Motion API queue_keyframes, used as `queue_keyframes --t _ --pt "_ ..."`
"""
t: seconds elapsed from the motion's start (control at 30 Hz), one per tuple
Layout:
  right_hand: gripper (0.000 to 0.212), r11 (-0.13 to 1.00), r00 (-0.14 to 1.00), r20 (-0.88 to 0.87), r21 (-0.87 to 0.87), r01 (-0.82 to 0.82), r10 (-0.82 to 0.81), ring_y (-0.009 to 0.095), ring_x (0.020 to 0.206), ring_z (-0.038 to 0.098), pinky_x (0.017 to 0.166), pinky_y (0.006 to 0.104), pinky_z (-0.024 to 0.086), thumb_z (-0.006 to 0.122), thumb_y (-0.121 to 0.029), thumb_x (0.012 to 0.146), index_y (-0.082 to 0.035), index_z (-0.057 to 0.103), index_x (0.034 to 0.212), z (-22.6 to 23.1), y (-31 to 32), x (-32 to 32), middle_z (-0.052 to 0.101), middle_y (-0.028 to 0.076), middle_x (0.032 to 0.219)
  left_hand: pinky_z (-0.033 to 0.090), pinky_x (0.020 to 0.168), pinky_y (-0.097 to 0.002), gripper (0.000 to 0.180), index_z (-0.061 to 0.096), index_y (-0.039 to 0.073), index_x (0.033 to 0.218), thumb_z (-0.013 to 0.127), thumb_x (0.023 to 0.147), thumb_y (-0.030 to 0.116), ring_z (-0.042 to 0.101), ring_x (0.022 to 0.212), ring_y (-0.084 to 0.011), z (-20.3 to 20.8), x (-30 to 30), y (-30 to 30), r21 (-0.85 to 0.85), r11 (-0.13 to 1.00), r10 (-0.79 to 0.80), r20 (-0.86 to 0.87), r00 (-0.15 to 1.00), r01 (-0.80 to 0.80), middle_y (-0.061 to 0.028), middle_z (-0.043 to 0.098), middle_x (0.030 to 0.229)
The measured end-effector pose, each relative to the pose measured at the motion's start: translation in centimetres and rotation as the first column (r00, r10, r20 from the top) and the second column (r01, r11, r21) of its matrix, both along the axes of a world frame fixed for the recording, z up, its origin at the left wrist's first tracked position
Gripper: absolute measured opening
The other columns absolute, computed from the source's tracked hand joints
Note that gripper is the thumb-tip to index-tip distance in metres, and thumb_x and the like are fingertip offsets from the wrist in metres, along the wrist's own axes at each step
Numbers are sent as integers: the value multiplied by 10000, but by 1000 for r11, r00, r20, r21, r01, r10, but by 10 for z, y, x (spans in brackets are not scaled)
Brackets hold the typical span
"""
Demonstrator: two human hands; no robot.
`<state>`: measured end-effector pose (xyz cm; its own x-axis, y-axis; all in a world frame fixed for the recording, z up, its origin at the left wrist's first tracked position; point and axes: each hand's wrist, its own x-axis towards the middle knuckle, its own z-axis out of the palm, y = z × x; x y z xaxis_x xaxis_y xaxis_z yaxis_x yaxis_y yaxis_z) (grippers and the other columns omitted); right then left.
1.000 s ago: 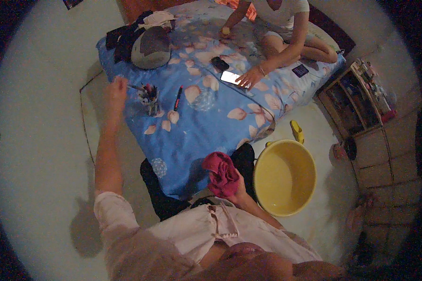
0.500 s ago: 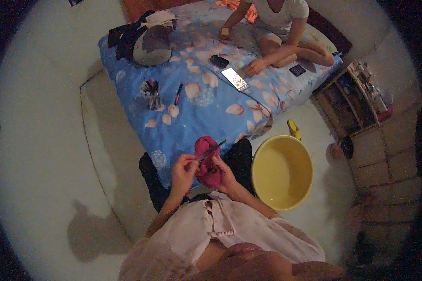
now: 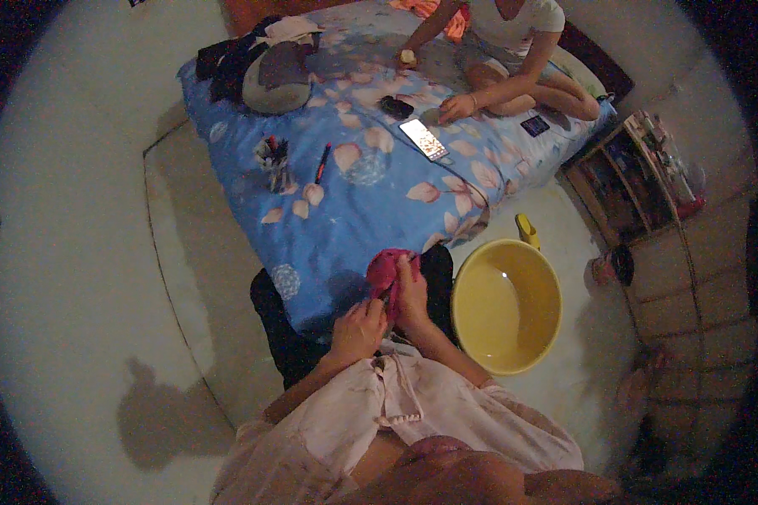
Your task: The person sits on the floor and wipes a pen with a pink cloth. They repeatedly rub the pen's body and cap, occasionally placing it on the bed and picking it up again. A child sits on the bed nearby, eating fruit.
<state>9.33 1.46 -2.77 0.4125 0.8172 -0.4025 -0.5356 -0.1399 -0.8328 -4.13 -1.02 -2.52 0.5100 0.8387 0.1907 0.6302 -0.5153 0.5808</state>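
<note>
A crimson-pink, soft-looking piece, perhaps cloth [image 3: 382,269], is held above my lap beside the bed's near corner. My right hand [image 3: 411,301] is closed round its right side, with the thumb lying up along it. Just below and to the left, my left hand [image 3: 359,331] has its fingers bent together against the lower end of the pink piece. A small dark bit of a thin stick-like tool [image 3: 387,296] shows at the left fingertips; the rest is hidden, and its kind is unclear.
The bed [image 3: 227,177] holds a lit phone [image 3: 423,140], a clear cup of pens [image 3: 275,164], a red-black pen [image 3: 322,163] and a dark garment pile [image 3: 223,71]. Another person [image 3: 514,67] sits there. A yellow basin [image 3: 507,362] and a shelf [image 3: 619,181] stand right.
My left hand has moved down and right; the tool, earlier lying across the pink piece, is now mostly hidden. The right hand has turned and shifted slightly right, covering more of the piece.
</note>
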Motion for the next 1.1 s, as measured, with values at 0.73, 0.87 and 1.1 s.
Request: queue_keyframes --t 0.73,0.87,1.1 --pt "286 954 956 -43 81 -288 292 84 706 536 622 246 454 560 -302 920 -68 581 1083 -7 -27 2 610 0 880 406 479 -253 240 593 -13 866 577 904 223 522 548 -91 11 8 7 -619 783 288 456 842 67 -28 575 659" --pt "369 968 970 14 -62 -243 244 115 731 555 657 262 464 499 -387 936 -62 581 1090 -27 -22 16 613 16 894 386 456 -234 225 590 4 837 556 920 210 487 526 -69 4 -1 8 -761 630 345 451 823 153 -11 538 633" --pt "608 943 847 -428 243 -227 314 208 903 591 767 351 498 416 -583 896 -71 495 1213 14 -20 41 609 86 1050 389 455 -258 185 555 2 896 495 941 171 490 524 -96 -4 -16 -8 -767 633 373 423 826 106 -25 537 654"
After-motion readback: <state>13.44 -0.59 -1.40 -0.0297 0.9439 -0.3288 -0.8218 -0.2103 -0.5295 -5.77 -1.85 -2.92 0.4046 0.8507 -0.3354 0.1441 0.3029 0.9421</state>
